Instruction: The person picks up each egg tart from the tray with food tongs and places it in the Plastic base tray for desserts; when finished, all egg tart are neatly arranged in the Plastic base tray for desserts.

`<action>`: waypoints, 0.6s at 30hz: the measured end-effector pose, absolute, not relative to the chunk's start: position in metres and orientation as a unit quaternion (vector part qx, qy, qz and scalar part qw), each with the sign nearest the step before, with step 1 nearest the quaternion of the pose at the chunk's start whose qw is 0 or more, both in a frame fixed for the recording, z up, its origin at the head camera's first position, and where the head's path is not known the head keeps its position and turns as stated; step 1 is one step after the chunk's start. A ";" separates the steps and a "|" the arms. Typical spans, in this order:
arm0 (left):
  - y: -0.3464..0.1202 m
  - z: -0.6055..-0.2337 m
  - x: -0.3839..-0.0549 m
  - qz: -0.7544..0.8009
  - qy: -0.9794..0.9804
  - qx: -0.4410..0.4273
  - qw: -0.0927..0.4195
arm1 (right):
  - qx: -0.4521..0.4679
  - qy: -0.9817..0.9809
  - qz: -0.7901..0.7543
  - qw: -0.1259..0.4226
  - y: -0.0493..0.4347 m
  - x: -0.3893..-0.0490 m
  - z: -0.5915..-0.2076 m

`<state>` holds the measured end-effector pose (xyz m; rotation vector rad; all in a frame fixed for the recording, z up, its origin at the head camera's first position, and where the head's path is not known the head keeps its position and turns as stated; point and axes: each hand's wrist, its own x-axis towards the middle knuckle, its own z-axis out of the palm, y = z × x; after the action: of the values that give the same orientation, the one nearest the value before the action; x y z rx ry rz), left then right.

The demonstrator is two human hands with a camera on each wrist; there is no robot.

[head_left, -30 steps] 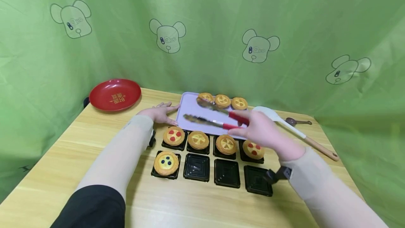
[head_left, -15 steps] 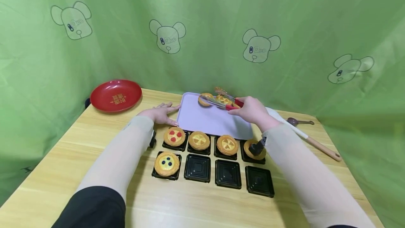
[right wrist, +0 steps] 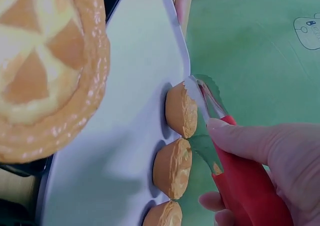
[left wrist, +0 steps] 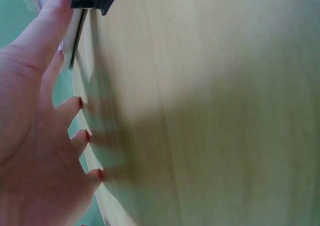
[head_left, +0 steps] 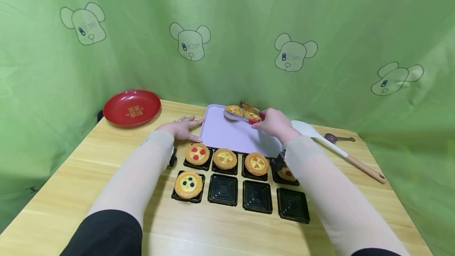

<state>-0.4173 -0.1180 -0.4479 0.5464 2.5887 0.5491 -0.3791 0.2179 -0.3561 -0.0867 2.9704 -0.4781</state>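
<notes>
My left hand (head_left: 183,128) lies with fingers spread at the left edge of the lilac tray (head_left: 227,133). In the left wrist view its fingertips (left wrist: 80,136) are close to the wood. My right hand (head_left: 273,123) grips red-handled tongs (head_left: 254,121) over the tray's back edge. Several tarts stand there in a row, including a left one (head_left: 234,110) and a middle one (head_left: 253,113); the right one (right wrist: 165,215) is hidden by my hand in the head view. The tong tips spread around the left and middle tarts; I cannot tell if they squeeze one.
Black square trays stand in two rows before the lilac tray. Tarts fill the back row, and a blueberry-topped tart (head_left: 188,184) sits front left. A red plate (head_left: 132,108) is at back left. A white ladle (head_left: 320,135) and a small brown scoop (head_left: 335,138) lie right.
My right hand has carried the tongs backward from above the tray's middle to the tarts, then slightly left. The tong arms have come closer together. My left hand has stayed put.
</notes>
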 end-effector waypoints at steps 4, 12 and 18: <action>-0.118 -0.446 -0.415 0.197 0.935 0.200 0.217 | -0.031 0.988 -0.142 0.059 0.213 -0.383 -0.358; -0.118 -0.440 -0.409 0.203 0.932 0.214 0.211 | -0.032 0.992 -0.104 0.061 0.205 -0.386 -0.359; -0.118 -0.440 -0.409 0.198 0.934 0.211 0.208 | -0.034 0.994 -0.087 0.057 0.202 -0.388 -0.360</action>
<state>-0.4088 -0.1178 -0.4399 0.5884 2.6004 0.5513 -0.3879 0.2022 -0.3604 -0.1019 3.0151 -0.2651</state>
